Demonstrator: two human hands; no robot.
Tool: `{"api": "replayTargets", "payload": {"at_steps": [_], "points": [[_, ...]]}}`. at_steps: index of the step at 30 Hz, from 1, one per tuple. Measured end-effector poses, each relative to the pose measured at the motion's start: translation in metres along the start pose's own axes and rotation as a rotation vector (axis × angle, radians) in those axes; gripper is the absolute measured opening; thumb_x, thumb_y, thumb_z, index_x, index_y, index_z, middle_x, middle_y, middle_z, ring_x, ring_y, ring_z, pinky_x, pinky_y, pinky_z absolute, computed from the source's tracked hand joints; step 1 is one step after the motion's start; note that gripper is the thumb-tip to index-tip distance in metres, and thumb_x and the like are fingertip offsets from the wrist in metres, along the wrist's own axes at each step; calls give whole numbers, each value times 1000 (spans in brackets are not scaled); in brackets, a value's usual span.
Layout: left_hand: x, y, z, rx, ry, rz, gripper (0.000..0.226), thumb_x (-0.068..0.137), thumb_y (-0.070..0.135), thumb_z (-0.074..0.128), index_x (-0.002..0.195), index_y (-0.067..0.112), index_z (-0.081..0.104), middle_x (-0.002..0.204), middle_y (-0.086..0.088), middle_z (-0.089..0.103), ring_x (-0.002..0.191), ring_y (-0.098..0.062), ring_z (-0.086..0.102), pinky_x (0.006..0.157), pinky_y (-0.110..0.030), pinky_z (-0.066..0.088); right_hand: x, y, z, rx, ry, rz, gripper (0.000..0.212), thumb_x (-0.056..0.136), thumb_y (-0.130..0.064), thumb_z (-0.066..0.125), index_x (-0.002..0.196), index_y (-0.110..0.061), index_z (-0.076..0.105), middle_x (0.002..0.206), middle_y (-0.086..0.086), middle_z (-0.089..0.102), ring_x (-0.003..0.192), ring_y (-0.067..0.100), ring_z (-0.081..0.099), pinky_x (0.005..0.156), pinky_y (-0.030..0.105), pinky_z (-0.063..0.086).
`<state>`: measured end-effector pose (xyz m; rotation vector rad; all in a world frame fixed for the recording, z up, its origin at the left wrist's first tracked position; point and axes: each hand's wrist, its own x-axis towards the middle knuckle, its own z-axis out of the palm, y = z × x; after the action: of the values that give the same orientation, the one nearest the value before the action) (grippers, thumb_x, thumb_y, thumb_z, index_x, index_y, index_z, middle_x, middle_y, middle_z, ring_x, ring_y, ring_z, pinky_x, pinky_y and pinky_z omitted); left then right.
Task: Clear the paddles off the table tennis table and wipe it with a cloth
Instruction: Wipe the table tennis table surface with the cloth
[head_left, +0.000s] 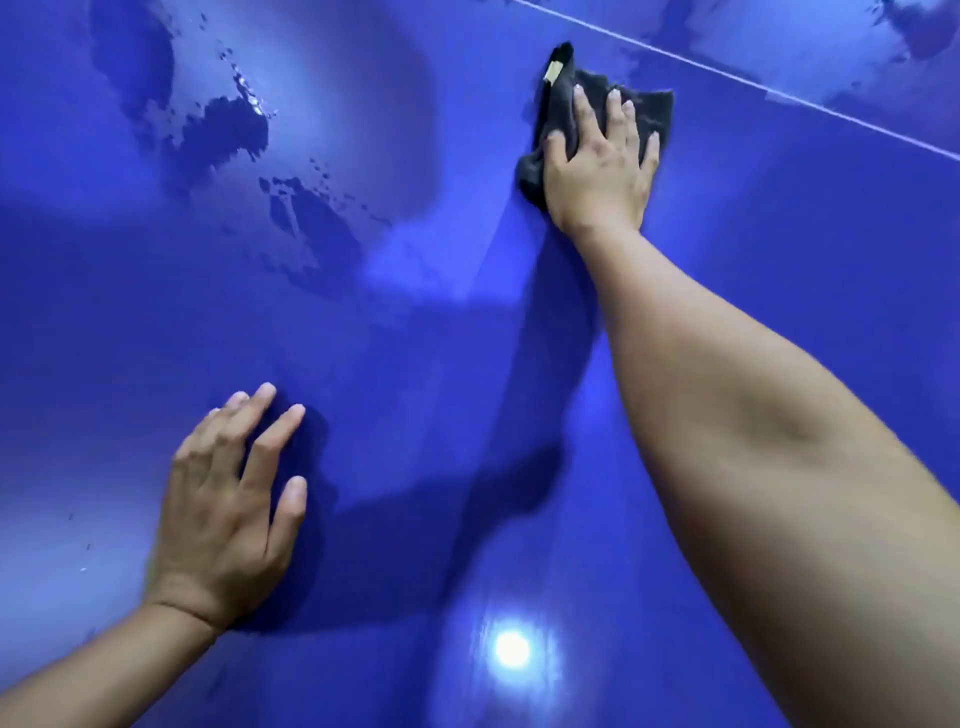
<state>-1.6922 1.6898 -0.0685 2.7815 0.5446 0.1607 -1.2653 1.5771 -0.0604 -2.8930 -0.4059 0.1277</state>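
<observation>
The blue table tennis table (426, 395) fills the whole view. A dark grey cloth (558, 106) with a small pale tag lies on it at the upper right, just short of the white line (727, 73). My right hand (597, 166) presses flat on the cloth with straight, spread fingers, the arm stretched far forward. My left hand (228, 499) rests flat on the bare table surface at the lower left, fingers spread. No paddle is in view.
Wet patches and streaks (228, 130) mark the table at the upper left and middle. A bright lamp reflection (511, 647) shines on the surface near the bottom. More damp marks (919, 26) show past the white line.
</observation>
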Motion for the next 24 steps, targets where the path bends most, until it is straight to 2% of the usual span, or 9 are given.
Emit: {"api": "replayTargets", "payload": {"at_steps": [6,12,17,24], "points": [[0,1,0,30,-13,-18,57,91,30,44,142,4,54,155,-19,42,142,-43,39,118,-57,29,76,-3,-5,0,14,-27,64,97,-54,26,159,-38,26,170,1,16,157,14,7,127,46,-3],[1,1,1,25,15,-13,56,93,30,45,143,6,54,156,-18,42,144,-39,38,119,-54,28,75,-4,-7,-9,-6,-81,64,99,-50,25,161,-35,23,171,4,13,157,16,6,127,46,-4],[1,0,1,24,38,-7,54,95,28,44,143,8,54,155,-17,42,144,-39,38,120,-52,28,10,-25,3,-14,-32,-264,63,99,-49,26,160,-37,23,171,3,13,157,15,5,127,47,-4],[-2,-2,2,27,28,7,52,96,31,41,142,9,52,153,-19,45,142,-39,39,120,-49,25,-156,-63,27,-31,-36,-325,62,100,-49,27,160,-37,24,170,3,17,157,17,9,127,48,0]]}}
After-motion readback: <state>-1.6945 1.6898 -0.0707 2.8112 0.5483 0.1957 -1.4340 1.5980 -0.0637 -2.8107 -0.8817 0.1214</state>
